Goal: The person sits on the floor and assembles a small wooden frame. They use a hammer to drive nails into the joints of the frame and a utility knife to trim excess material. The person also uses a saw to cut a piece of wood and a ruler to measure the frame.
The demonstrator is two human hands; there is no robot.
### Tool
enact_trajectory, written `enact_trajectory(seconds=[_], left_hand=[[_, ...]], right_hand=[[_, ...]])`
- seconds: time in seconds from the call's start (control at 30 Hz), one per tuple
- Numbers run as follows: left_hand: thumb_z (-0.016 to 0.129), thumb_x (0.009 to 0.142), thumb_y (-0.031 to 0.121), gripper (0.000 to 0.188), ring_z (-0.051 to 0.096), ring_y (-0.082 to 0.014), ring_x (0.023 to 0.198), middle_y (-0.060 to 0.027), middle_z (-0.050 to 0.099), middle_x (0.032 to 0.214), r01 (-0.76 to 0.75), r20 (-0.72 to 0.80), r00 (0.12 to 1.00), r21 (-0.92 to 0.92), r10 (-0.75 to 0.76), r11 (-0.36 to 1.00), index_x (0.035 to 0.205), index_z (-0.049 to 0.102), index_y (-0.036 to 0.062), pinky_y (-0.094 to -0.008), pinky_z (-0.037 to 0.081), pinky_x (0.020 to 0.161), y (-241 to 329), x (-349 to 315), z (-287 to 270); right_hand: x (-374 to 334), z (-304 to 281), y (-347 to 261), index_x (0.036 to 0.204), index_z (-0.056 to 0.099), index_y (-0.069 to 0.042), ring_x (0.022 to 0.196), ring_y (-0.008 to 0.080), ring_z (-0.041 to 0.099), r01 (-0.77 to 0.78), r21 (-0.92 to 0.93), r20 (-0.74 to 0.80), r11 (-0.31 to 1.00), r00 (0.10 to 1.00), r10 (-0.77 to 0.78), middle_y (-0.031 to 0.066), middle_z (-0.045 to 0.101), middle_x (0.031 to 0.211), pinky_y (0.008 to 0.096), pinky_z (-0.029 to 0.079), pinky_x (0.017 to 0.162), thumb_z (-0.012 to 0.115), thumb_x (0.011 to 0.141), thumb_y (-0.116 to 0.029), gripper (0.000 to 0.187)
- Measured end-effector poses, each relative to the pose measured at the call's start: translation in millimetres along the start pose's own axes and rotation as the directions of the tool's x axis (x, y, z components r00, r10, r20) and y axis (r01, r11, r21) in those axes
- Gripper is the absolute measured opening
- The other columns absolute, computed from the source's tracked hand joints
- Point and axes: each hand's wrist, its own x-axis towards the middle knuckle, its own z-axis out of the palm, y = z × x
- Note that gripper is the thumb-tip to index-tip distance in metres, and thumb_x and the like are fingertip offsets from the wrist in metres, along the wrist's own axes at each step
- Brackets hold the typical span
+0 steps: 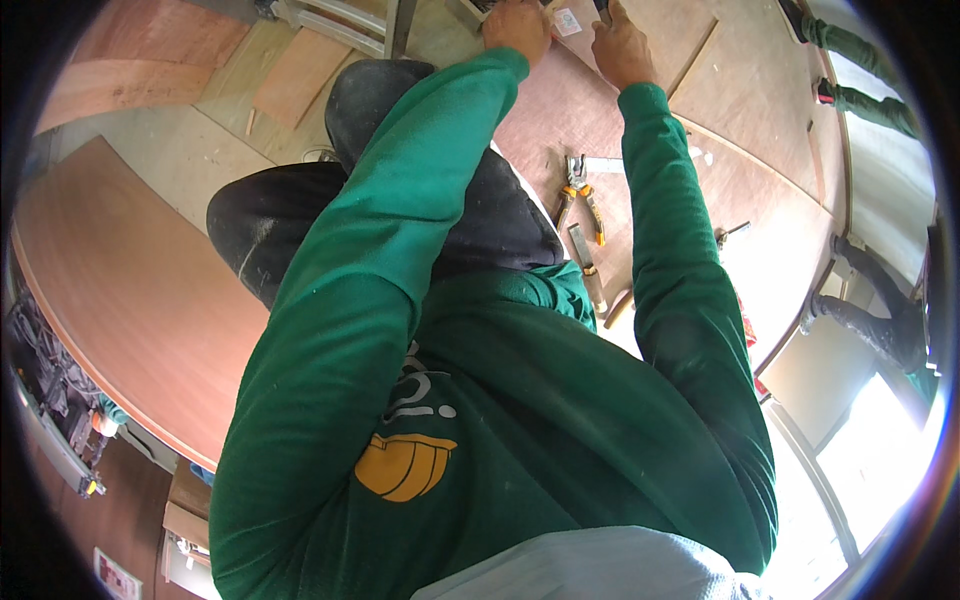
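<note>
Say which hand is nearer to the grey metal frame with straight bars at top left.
Left, in this view. The left hand is right of the frame, with a gap between; the right hand, holding a black handle, is farther right, past the left hand.

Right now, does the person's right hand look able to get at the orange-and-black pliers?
Probably yes: the pliers lie uncovered on the wooden board, just left of the right sleeve, nothing visibly blocking the right hand. It seems to grip a dark object, though, so may need freeing first.
</note>
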Motion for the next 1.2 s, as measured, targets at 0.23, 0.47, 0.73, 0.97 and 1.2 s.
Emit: enact_trajectory(seconds=[0.23,0.47,0.73,0.97,1.2], left_hand=[[0.085,0.086,0.017,0.023,0.073,-0.0253,0.082,-0.0166,0.075,0.089,0.348,0.171,0.937,-0.504,-0.304,0.791,0.091,0.071,-0.0014,-0.0432,0.060,0.074,-4,7,-8],[0.088,0.087,0.033,0.038,0.071,-0.0159,0.089,-0.0056,0.079,0.101,0.504,0.371,0.862,-0.554,-0.346,0.662,0.111,0.081,0.0048,-0.0321,0.058,0.078,-15,-2,-5],[0.087,0.087,0.020,0.034,0.071,-0.0179,0.082,-0.0129,0.075,0.095,0.583,0.390,0.809,-0.634,-0.440,0.508,0.108,0.072,-0.0023,-0.0368,0.060,0.072,-22,5,12],[0.083,0.093,0.015,0.029,0.071,-0.0198,0.086,-0.0154,0.073,0.096,0.537,0.459,0.813,-0.828,-0.358,0.158,0.111,0.068,-0.0023,-0.0364,0.060,0.070,-35,7,26],[0.084,0.093,0.023,0.037,0.072,-0.0195,0.085,-0.0128,0.076,0.098,0.644,0.481,0.764,-0.609,-0.430,0.463,0.114,0.071,-0.0047,-0.0370,0.060,0.073,-6,13,-6]], right_hand=[[-3,-3,-9,0.155,0.047,-0.003,0.115,0.0541,0.065,-0.077,0.008,0.037,0.997,0.996,0.077,0.0328,0.070,0.123,0.0604,0.053,0.098,0.061,0.100,-0.015,0.058],[-11,-1,-2,0.154,0.046,0.000,0.109,0.0551,0.067,-0.001,0.061,-0.030,0.998,1.000,0.003,0.0362,0.069,0.119,0.0607,0.055,0.092,0.061,0.098,-0.009,0.058],[-61,-7,-30,0.151,0.054,-0.006,0.110,0.0524,0.068,0.049,0.214,-0.212,0.976,0.977,-0.003,0.0321,0.072,0.118,0.0572,0.055,0.094,0.062,0.102,-0.014,0.050],[-88,-21,-73,0.157,0.048,-0.013,0.109,0.0544,0.069,-0.057,0.221,-0.131,0.974,0.987,0.088,0.0355,0.071,0.115,0.0566,0.057,0.090,0.058,0.104,-0.018,0.055],[-84,4,-65,0.156,0.049,-0.009,0.108,0.0543,0.068,-0.090,0.222,-0.108,0.971,0.987,0.116,0.0350,0.071,0.115,0.0555,0.057,0.090,0.060,0.103,-0.017,0.055]])
